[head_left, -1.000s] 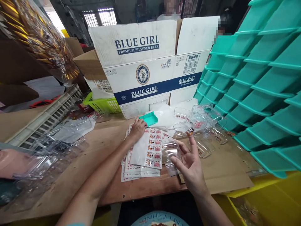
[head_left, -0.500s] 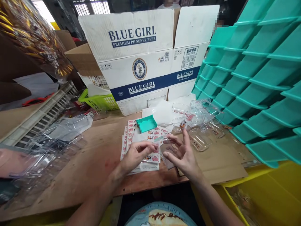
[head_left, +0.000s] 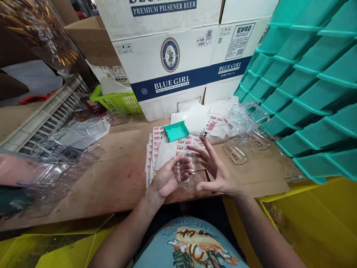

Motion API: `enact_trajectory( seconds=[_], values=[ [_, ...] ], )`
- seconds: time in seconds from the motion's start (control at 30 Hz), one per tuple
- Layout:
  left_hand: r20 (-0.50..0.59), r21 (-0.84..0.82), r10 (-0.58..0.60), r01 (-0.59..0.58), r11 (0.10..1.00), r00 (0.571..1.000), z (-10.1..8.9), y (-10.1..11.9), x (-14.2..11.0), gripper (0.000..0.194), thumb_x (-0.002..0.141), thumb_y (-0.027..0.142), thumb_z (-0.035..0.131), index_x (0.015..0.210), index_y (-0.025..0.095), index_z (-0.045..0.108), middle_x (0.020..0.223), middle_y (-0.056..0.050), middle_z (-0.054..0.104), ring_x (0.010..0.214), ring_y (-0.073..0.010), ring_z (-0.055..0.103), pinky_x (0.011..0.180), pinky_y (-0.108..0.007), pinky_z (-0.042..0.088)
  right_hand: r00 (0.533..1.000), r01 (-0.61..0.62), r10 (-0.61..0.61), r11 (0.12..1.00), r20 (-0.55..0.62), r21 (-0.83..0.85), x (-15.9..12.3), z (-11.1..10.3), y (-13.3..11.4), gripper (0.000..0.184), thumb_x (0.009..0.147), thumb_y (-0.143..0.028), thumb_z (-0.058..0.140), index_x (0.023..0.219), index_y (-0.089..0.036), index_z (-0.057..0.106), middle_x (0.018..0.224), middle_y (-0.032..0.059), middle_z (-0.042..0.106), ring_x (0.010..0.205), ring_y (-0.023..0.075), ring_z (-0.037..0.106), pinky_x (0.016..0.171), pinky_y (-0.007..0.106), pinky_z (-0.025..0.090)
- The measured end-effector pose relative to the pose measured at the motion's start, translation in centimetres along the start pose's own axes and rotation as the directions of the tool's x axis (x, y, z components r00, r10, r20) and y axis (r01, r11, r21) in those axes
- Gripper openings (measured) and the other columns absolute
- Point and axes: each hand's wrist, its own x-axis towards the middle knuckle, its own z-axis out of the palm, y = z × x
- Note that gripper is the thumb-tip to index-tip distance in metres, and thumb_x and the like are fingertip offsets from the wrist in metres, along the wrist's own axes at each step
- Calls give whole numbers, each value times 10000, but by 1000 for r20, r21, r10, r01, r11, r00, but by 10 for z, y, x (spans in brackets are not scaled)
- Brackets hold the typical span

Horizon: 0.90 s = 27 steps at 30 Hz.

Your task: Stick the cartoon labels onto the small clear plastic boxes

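Note:
My left hand (head_left: 165, 179) grips a clear plastic case (head_left: 184, 183) by its left side, its fingers showing through the clear wall. At the case's right end is my right hand (head_left: 221, 178), thumb and fingers spread apart. A small printed sticker (head_left: 203, 135) clings to the raised right index fingertip. Whether the right thumb touches the case I cannot tell. Just beyond the hands lie sticker sheets (head_left: 150, 163) with red and pink prints. A shallow teal tray (head_left: 176, 131) rests on them.
Clear cases bearing stickers (head_left: 237, 150) lie on cardboard at the right. More clear plastic pieces (head_left: 67, 149) are heaped at the left. Teal bins (head_left: 312, 93) rise on the right, a white beer carton (head_left: 178, 56) stands behind, and a yellow bin (head_left: 320, 212) sits below the table edge.
The view has tipped downward. My left hand has turned palm-up around the case, which now lies flatter. The right index finger, with its sticker, has swung left.

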Motion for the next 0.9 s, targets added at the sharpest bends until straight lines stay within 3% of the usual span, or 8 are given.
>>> enact_trajectory(
  seconds=[0.1,0.23,0.33,0.4,0.5,0.6,0.73,0.9],
  values=[
    [114,209,189,-210,955,975,8,-6,-4,484,795,554,703,995,117,763,1022,-134,749,990,-233,701,884,-294,540,977,-90,94,995,-189,29,8,9,6,1174,742,-470,806,1568,-351,-20,1414,143,441,1184,253,541,939,400,526],
    [138,554,382,-391,735,914,12,-13,-9,283,766,318,797,984,139,781,1170,-128,712,1168,-275,628,1058,-340,439,949,-196,169,977,-266,-79,15,13,10,998,843,-544,674,1581,-302,47,1302,129,496,1058,231,553,881,398,527],
    [21,389,367,-345,854,930,8,-9,-6,300,913,376,620,1021,134,762,1140,-133,730,1105,-281,673,1004,-404,500,933,-140,53,965,-356,-223,9,11,2,714,925,-554,554,1534,-296,286,1305,104,508,1098,229,517,978,415,448],
    [-32,204,306,-294,934,951,5,-3,-4,349,948,402,555,1050,124,740,1128,-132,738,1088,-290,685,979,-437,524,919,-118,38,976,-393,-181,0,8,-9,594,948,-522,537,1476,-299,382,1190,82,564,996,203,549,931,384,457],
    [-65,30,222,-221,975,973,3,3,-1,363,978,381,503,1053,105,726,1087,-126,754,1058,-275,703,974,-431,536,964,-181,202,975,-173,128,-18,7,-23,522,976,-526,476,1423,-269,398,903,43,620,707,163,576,715,337,499],
    [-95,-81,170,-178,981,981,4,3,1,406,1013,343,425,962,86,736,962,-122,777,937,-237,742,921,-403,570,946,-318,318,872,64,372,-30,10,-26,519,974,-540,472,1385,-239,372,790,24,629,545,130,554,577,304,501],
    [-163,-130,152,-174,976,975,7,-1,4,412,1015,313,426,853,85,729,874,-113,781,844,-203,754,819,-340,604,926,-366,362,789,109,493,-35,15,-17,501,972,-500,510,1361,-233,342,757,8,636,477,93,520,532,289,536],
    [-181,-15,190,-196,981,965,5,-2,4,336,1005,310,457,1012,98,718,1007,-132,771,924,-218,745,783,-318,607,912,-409,366,781,185,472,-36,15,-11,473,985,-463,513,1356,-229,337,720,-5,640,455,71,513,487,223,515]
  ],
)
